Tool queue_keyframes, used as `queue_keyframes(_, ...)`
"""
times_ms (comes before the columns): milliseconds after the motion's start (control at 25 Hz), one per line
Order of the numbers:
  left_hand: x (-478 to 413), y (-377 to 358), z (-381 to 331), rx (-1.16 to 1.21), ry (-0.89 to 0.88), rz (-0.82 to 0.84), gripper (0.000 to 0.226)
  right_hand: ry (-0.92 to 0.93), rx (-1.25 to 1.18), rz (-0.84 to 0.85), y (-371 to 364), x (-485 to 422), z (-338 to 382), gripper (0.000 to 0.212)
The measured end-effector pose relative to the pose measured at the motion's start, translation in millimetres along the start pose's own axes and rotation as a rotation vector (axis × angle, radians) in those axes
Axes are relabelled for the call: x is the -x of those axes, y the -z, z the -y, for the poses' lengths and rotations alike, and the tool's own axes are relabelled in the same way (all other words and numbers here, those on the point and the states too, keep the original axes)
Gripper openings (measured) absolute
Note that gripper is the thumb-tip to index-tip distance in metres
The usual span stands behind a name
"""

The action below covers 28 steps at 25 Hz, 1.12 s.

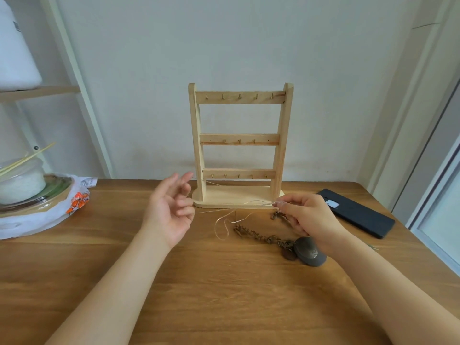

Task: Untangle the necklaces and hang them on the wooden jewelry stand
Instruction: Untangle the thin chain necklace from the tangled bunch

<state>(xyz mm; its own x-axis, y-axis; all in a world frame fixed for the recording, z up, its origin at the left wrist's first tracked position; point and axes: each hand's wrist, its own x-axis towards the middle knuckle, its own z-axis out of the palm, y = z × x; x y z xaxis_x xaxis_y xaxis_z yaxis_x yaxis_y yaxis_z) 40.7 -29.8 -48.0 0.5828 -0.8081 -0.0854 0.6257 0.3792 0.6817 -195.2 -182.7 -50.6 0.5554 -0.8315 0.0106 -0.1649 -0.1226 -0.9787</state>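
The wooden jewelry stand [239, 145] stands upright at the back of the table, its three hooked bars bare. A thin pale chain [225, 220] runs across the table in front of the stand's base, looping once in the middle. My right hand [308, 220] pinches this thin chain near the stand's right foot. My left hand [171, 207], palm up with fingers spread, has the chain's other part running to its fingers. A chunky brown chain necklace [261, 236] with a dark round pendant [310, 251] lies on the table, partly under my right hand.
A black phone [358, 212] lies on the right of the wooden table [224, 295]. At the left edge sit a glass jar [22, 180] with sticks and a white bag [62, 210]. A white shelf frame stands behind them.
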Motion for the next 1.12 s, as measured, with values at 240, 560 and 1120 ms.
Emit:
queue_keyframes(240,-8,11,12,-0.532,-0.116,-0.126,0.018,-0.154,-0.596,0.216,-5,5,8,0.031)
queue_keyframes(560,3,-3,16,-0.760,-0.186,-0.256,0.026,-0.131,-0.461,0.340,-7,8,7,0.031)
queue_keyframes(1120,36,-34,54,-1.225,-0.499,0.417,0.014,0.065,-0.060,0.383,-23,25,7,0.026)
